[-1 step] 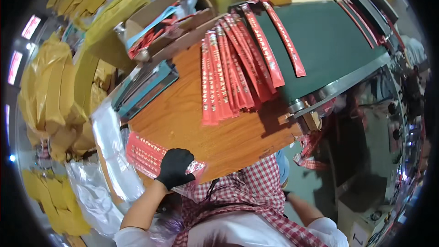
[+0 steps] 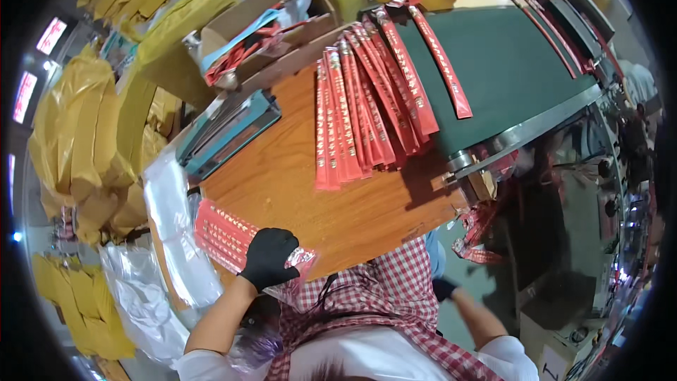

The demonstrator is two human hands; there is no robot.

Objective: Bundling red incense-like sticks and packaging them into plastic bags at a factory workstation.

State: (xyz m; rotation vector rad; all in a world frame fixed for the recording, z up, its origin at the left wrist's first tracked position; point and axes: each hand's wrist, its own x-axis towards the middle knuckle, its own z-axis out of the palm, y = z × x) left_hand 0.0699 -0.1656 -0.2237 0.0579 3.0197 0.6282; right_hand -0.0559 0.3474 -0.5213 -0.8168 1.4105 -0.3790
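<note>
My left hand (image 2: pixel 269 259), in a black glove, is closed on a bundle of red chopstick-like packets (image 2: pixel 224 235) at the wooden table's near left edge. Clear plastic (image 2: pixel 303 259) shows around the bundle's right end. Down at my right side, past the table edge, is my right hand (image 2: pixel 443 288), dark-gloved and partly hidden behind my apron; its fingers cannot be made out. Farther up the table, a fanned row of long red packets (image 2: pixel 345 127) overlaps, the right ones reaching the green conveyor belt (image 2: pixel 508 63). One single red packet (image 2: pixel 441 63) lies on the belt.
A teal metal-edged holder (image 2: pixel 229 134) stands at the table's left, beside a stack of clear plastic bags (image 2: pixel 173 226). Behind it is a cardboard box (image 2: pixel 247 63) with red and blue scraps. Yellow sacks (image 2: pixel 84 134) pile up at left. The conveyor's metal edge (image 2: pixel 525 130) borders the right.
My right hand has risen slightly and shows more beside the apron. The left hand stays on the bundle. The view has shifted a little.
</note>
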